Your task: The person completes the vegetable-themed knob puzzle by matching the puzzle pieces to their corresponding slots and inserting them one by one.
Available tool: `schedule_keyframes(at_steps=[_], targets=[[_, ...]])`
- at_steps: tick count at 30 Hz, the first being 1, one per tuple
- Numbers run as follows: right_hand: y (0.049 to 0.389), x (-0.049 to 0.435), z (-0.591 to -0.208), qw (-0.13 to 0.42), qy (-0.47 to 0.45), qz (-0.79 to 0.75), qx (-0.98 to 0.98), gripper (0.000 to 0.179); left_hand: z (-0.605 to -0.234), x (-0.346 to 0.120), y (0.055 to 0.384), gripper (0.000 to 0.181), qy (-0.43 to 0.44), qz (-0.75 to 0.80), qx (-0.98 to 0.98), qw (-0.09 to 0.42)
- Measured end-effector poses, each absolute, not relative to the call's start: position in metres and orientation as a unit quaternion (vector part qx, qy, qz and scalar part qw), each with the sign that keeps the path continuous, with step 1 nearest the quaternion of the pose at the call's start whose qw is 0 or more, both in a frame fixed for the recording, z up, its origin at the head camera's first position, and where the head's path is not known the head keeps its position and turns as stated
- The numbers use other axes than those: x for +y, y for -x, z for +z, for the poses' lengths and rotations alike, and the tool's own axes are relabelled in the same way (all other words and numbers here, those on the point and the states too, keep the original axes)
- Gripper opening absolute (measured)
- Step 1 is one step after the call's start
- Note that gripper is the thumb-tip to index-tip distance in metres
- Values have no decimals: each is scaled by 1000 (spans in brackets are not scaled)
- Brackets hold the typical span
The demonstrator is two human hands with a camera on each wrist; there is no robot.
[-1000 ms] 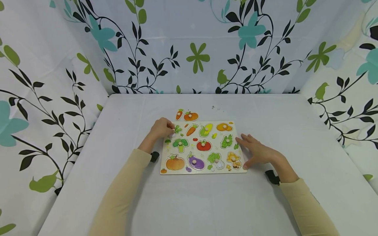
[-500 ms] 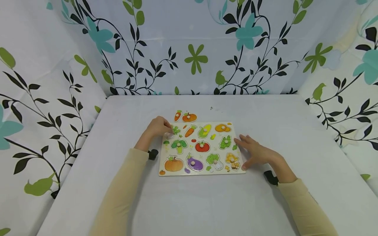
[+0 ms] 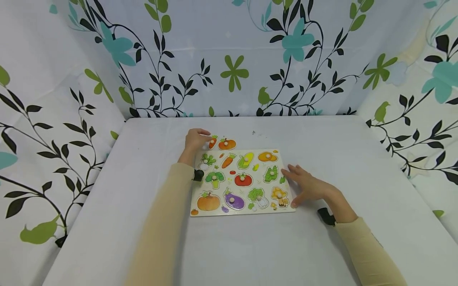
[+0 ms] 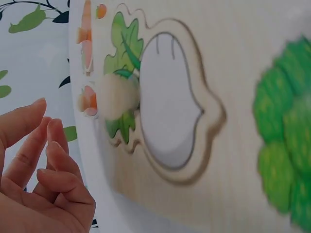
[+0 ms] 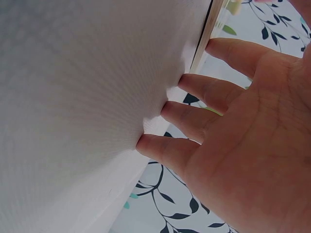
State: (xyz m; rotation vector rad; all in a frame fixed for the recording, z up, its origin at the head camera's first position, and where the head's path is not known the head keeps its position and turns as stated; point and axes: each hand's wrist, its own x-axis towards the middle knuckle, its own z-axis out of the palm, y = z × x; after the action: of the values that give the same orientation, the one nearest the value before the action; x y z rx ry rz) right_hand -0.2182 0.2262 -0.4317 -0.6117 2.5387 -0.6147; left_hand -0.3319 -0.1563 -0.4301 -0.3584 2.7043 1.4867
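Observation:
My left hand (image 3: 196, 140) hovers beyond the far left corner of the wooden vegetable puzzle board (image 3: 229, 190), its fingertips right by the loose carrot piece (image 3: 213, 143). In the left wrist view its loosely bent fingers hold nothing. The loose pumpkin piece (image 3: 227, 143) lies beside the carrot. A white turnip piece (image 4: 170, 97) with a round knob (image 4: 118, 96) lies in its cutout, the knob over its green leaves. My right hand (image 3: 309, 184) is spread at the board's right edge, thumb at the near corner; several fingertips press the white tablecloth (image 5: 97, 97).
Other knobbed pieces sit in the board, among them broccoli (image 3: 215, 179), tomato (image 3: 243, 180), eggplant (image 3: 234, 200) and mushrooms (image 3: 280, 196). The pumpkin cutout (image 3: 208, 201) and carrot cutout (image 3: 228, 161) show printed pictures without knobs. A patterned curtain (image 3: 200, 47) surrounds the table.
My left hand has let go of the turnip piece at the board's far left corner and moved away from me to the loose carrot. The right hand stays at the board's edge.

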Motion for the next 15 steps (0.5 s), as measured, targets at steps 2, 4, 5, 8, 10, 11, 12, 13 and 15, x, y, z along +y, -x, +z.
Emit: schedule_keyframes(at_steps=[2,4,5,8,10,11,12,13,15], targets=[[218,226,-432,226,222,-218,923,110,-433,-153,335,24,129,467,874,26],[219,226,-433,226,219,-214,925,110,-437,-149,338,24,137,450,882,40],[219,226,-433,225,219,-213,925,110,-438,-146,339,24,140,438,887,44],[219,227,-435,226,218,-210,926,110,-443,-140,341,23,150,396,905,42],[220,227,-436,226,218,-211,926,110,-444,-138,342,21,157,374,914,31],[220,227,-436,227,219,-211,925,110,-445,-137,341,19,161,367,916,25],[220,227,-436,227,219,-211,925,110,-445,-136,341,18,163,361,918,20],[220,227,-437,227,218,-211,925,110,-446,-136,341,17,164,359,919,16],[220,227,-437,229,217,-213,925,110,-446,-136,339,16,160,363,918,10]])
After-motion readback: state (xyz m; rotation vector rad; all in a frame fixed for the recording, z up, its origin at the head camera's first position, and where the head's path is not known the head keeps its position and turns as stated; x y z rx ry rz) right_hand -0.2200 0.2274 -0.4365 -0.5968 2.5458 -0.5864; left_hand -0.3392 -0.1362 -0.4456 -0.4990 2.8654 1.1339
